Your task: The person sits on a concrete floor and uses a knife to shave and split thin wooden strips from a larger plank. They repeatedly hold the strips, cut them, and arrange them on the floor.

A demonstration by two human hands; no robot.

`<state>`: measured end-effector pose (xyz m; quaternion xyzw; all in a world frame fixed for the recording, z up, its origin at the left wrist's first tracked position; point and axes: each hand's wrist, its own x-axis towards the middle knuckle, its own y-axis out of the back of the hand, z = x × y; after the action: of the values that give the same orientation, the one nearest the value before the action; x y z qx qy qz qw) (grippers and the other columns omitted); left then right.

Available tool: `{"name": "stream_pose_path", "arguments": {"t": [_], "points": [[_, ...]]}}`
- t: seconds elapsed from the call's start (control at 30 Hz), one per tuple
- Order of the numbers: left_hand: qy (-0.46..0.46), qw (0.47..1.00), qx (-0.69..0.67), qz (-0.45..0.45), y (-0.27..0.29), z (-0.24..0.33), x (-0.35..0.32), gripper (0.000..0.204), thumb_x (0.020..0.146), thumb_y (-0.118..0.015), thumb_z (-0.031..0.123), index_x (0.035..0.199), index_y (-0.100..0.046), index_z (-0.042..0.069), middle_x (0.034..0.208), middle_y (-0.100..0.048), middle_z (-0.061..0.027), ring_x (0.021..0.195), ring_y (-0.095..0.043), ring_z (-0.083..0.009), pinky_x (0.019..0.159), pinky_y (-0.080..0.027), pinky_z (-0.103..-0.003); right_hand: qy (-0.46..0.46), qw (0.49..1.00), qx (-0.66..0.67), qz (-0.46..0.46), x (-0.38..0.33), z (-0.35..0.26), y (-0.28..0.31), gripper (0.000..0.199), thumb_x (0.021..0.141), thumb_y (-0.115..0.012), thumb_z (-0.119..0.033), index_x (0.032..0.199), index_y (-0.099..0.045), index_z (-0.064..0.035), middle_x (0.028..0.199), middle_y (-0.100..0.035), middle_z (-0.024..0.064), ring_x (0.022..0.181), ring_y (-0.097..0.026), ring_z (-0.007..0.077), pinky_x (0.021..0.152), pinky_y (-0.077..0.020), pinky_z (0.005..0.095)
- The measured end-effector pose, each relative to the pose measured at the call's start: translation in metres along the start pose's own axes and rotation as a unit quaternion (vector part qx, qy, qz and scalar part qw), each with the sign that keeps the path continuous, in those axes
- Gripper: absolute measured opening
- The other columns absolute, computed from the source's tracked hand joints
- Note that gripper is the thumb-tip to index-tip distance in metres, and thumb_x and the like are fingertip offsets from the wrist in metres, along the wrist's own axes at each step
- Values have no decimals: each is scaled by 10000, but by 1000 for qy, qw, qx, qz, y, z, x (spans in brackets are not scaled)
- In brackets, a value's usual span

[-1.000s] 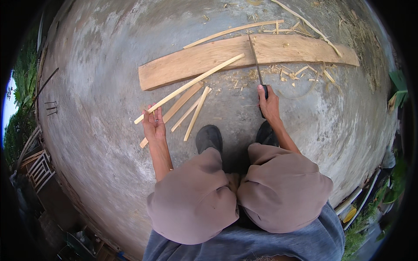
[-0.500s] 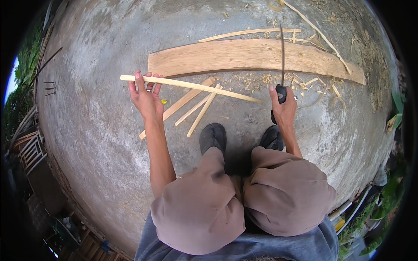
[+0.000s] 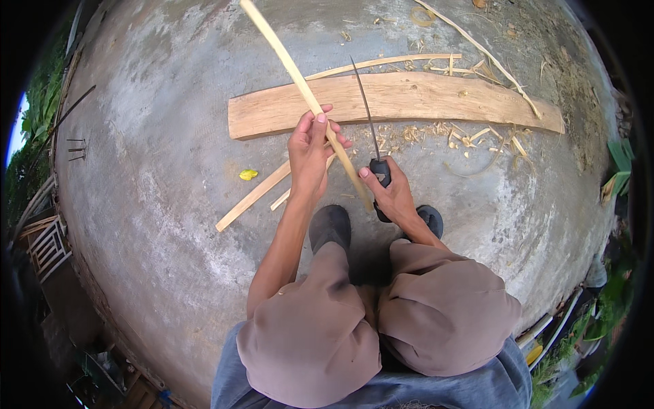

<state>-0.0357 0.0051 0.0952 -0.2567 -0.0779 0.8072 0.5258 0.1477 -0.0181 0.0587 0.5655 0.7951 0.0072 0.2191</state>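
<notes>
Between thumb and fingers, my left hand (image 3: 312, 144) grips a pale wooden strip (image 3: 289, 66), which slants from the far left down toward my right hand. My right hand (image 3: 395, 191) is closed round the black handle of a knife (image 3: 370, 116); its long thin blade points away from me. The strip's near end is just left of the knife handle, apart from it as far as I can see. Beyond both hands lies a thick wooden plank (image 3: 422, 97). Partly hidden by my left arm, cut wooden strips (image 3: 255, 195) rest on the concrete.
Wood shavings (image 3: 409, 133) are scattered along the plank's near side. Behind it lie a thin strip (image 3: 388, 61) and a long pale stick (image 3: 484, 51) crossing its right end. A yellow leaf-like scrap (image 3: 248, 174) sits left of the cut strips. My shoes (image 3: 330, 228) stand close below my hands.
My left hand has moved right and swung the strip from nearly level to a steep slant. My right hand has come left and slightly nearer, the knife now tilting left.
</notes>
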Motion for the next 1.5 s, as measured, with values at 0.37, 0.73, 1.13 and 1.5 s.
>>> {"name": "stream_pose_path", "arguments": {"t": [0.37, 0.73, 1.13, 1.5], "points": [[137, 972, 183, -56, -11, 15, -29, 340, 1075, -589, 251, 1297, -637, -2, 756, -514, 39, 512, -373, -9, 442, -249, -198, 108, 961, -255, 24, 43, -14, 55, 266, 860, -770, -280, 935, -681, -41, 728, -695, 152, 700, -702, 356, 666, -538, 447], [236, 945, 197, -116, -3, 22, -62, 344, 1080, -582, 255, 1333, -642, 30, 724, -475, 57, 511, -363, -7, 441, -257, -198, 26, 937, -313, 155, 68, 11, 107, 238, 817, -749, -285, 970, -734, -104, 780, -715, 180, 774, -705, 403, 701, -546, 491], [1, 806, 578, -129, 98, -24, -115, 292, 970, -731, 272, 1242, -769, 173, 750, -600, -22, 721, -590, -185, 730, -460, -369, -94, 902, -353, 233, 63, 84, 179, 629, 885, -720, -613, 928, -678, 13, 835, -723, 256, 863, -713, 445, 799, -533, 500], [-130, 717, 656, -197, 91, -21, -69, 271, 928, -734, 296, 1168, -792, 182, 858, -607, -44, 914, -581, -245, 949, -335, -471, 179, 958, -212, -74, 10, 23, 75, 435, 961, -717, -357, 1276, -661, -63, 1146, -685, 166, 1055, -677, 369, 920, -527, 449]]}}
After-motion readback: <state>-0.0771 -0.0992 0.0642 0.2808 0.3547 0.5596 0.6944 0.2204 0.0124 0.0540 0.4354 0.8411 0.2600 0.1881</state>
